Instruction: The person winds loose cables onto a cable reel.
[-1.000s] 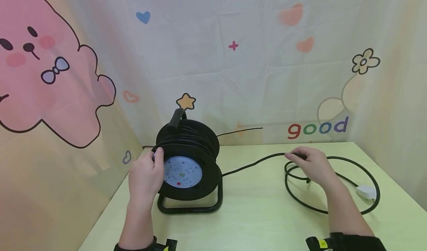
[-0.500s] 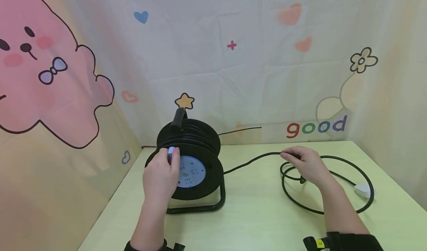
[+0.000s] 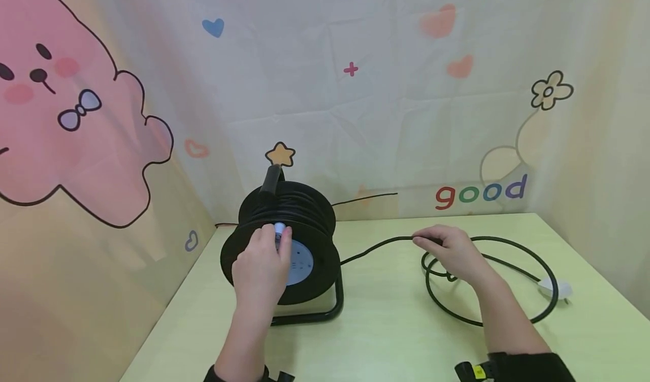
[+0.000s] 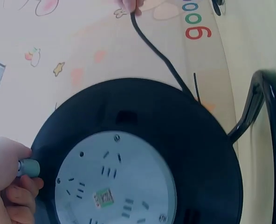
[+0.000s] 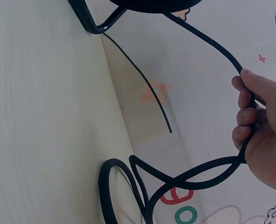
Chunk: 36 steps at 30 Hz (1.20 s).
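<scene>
Steadily crank the round black reel [image 3: 319, 246], lower centre, the left hand [image 3: 261, 269] pinching its pale-blue knob [image 4: 31, 168]; the right hand [image 3: 453, 253], gripping black flexible cable [image 5: 106, 186] lower right, should tension it lightly.

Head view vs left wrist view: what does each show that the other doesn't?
Head only: the reel's top handle and the wound cable on its drum.

Left wrist only: the small green-and-red sticker on the socket panel.

Both: the black reel, that panel at least in part, the left hand pinching the pale blue knob, and the right hand holding the cord.
</scene>
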Motion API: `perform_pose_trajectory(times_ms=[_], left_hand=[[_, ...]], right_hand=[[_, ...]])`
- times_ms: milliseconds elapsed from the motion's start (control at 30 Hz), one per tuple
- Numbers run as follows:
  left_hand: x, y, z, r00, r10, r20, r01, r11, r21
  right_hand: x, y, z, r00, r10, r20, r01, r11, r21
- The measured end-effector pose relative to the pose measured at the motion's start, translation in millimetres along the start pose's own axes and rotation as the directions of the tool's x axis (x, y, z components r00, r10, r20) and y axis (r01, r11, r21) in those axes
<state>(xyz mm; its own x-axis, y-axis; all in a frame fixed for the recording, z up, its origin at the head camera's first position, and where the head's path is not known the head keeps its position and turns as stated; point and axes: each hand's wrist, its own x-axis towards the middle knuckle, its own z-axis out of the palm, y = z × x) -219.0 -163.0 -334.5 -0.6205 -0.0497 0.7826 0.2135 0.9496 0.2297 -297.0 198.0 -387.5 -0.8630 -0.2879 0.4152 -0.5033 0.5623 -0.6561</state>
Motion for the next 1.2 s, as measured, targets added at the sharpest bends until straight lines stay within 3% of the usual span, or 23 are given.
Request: perform_pose_trajectory(times_ms=[367, 767, 900, 1033, 1200], left_hand=[[-7.6, 20.1, 14.5, 0.995, 0.076, 0.058, -0.075, 0.997, -0.016], [-17.2, 33.8, 33.6, 0.975, 0.144, 0.168, -0.135, 0.989, -0.063], [-16.6, 35.5, 36.7, 0.951, 0.124, 0.285, -0.107, 0.991, -0.076], [-17.8, 36.6, 39.3, 0.908, 0.100, 0.408, -0.065, 0.993, -0.097], [-19.8, 36.5, 44.6, 0.868, 0.106, 0.485, -0.066, 0.993, -0.099]], right_hand=[[9.2, -14, 24, 0.994, -0.085, 0.071, 0.084, 0.996, 0.025], [18.2, -33, 58, 0.986, -0.118, 0.114, 0.118, 0.993, 0.009], [22.7, -39, 69, 0.983, -0.139, 0.122, 0.139, 0.990, 0.013], [26.2, -45, 80, 0.979, -0.156, 0.130, 0.153, 0.988, 0.031], [29.0, -50, 90, 0.975, -0.168, 0.145, 0.164, 0.986, 0.044]])
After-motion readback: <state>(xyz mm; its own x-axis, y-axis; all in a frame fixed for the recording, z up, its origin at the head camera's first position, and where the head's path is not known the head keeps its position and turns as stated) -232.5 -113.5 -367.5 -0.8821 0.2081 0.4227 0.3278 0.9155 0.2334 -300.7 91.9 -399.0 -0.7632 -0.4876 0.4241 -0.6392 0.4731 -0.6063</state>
